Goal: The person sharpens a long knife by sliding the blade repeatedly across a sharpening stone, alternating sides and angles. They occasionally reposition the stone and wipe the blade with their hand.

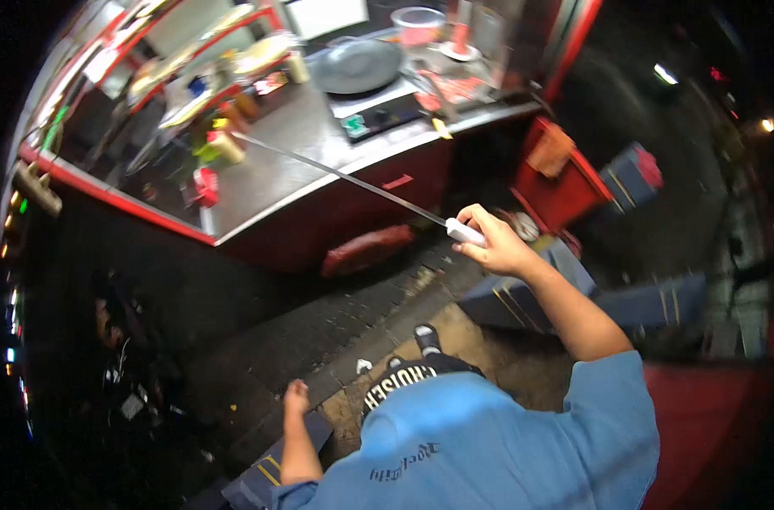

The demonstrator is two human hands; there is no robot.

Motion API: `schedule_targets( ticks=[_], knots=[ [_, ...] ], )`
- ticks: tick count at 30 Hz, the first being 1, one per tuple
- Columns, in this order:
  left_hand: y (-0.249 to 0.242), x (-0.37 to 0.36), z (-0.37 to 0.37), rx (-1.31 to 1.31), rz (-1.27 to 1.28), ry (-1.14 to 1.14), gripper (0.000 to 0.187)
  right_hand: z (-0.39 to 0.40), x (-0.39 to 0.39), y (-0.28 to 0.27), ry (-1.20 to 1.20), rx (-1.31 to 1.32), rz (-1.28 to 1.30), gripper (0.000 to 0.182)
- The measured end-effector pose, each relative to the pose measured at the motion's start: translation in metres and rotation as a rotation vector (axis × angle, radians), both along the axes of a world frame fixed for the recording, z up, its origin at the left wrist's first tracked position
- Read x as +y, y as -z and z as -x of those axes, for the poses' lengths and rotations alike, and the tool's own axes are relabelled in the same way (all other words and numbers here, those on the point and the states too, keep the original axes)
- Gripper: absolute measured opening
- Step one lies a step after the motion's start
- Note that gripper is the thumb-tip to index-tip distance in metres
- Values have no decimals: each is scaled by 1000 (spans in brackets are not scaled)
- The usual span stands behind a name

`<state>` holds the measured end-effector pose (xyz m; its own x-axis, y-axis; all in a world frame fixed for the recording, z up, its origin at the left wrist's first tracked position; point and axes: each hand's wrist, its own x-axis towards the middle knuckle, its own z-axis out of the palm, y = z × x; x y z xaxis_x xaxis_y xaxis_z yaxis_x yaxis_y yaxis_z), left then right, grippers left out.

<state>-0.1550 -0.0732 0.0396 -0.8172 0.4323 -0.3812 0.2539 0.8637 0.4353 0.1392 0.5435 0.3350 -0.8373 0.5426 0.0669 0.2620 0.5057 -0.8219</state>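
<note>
My right hand (493,242) is closed around the white handle of a long knife (344,177). The thin, straight blade stretches up and left from my fist, its far end over the steel counter (272,174) near some sauce bottles (227,146). My left hand (296,397) hangs low at my left side, away from the stall. Its fingers look curled, and I see nothing in them. On the counter, a round dark griddle pan (357,66) sits on a cooker with a black control panel (382,119).
A clear tub (418,25) and reddish food under plastic (455,89) stand right of the pan. Beside the stall is a red bin (561,183) with an orange cloth (551,151). Dark blue boxes (531,289) lie near my right arm. A person (127,365) is at the dark left.
</note>
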Motion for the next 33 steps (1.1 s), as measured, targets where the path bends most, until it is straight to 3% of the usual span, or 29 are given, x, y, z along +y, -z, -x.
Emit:
schedule_targets(
  ticks=[1,3,4,5,8,9,12,13,14,16,17,19,20,22,26,29,31,33],
  knots=[
    [30,35,-13,-186,-116,-86,38,-57,-9,-17,9,-40,131,35],
    [47,67,2,-79,-106,-69,34,-133,-50,-19,45,59,3,32],
    [47,88,12,-68,-44,-85,33,-164,-76,-30,172,-87,245,32],
    [42,115,22,-76,-41,-27,35,-190,-100,-27,273,-48,373,29],
    [79,203,17,-169,-337,120,39,-254,-162,4,557,119,504,27],
    [68,242,-6,-190,-382,188,39,-269,-177,10,657,131,513,26],
    [-26,334,-127,-380,-522,419,41,-302,-215,26,854,259,536,23],
    [-99,353,-180,-410,-505,522,41,-310,-222,32,934,292,527,24],
    [-103,367,-218,-407,-564,674,42,-315,-227,30,985,300,519,24],
    [-163,372,-298,-725,-578,863,43,-327,-227,25,1057,321,507,27],
    [-189,370,-324,-832,-573,1133,49,-331,-227,22,1066,330,497,27],
    [-208,355,-366,-1540,-540,1418,52,-339,-221,13,1076,404,478,28],
    [-210,358,-372,-1535,-546,1426,52,-347,-217,13,1075,408,469,28],
    [-211,370,-386,-1671,-156,1362,58,-366,-208,15,1034,422,472,31],
    [-212,403,-411,-1015,-321,1187,43,-404,-188,16,969,446,524,30],
    [-182,433,-443,-1073,-510,838,35,-445,-161,38,973,400,478,28],
    [-173,455,-473,-715,-801,700,49,-474,-136,48,920,425,540,26],
    [-172,479,-503,-387,-815,513,62,-504,-102,55,870,395,602,23]
  ],
)
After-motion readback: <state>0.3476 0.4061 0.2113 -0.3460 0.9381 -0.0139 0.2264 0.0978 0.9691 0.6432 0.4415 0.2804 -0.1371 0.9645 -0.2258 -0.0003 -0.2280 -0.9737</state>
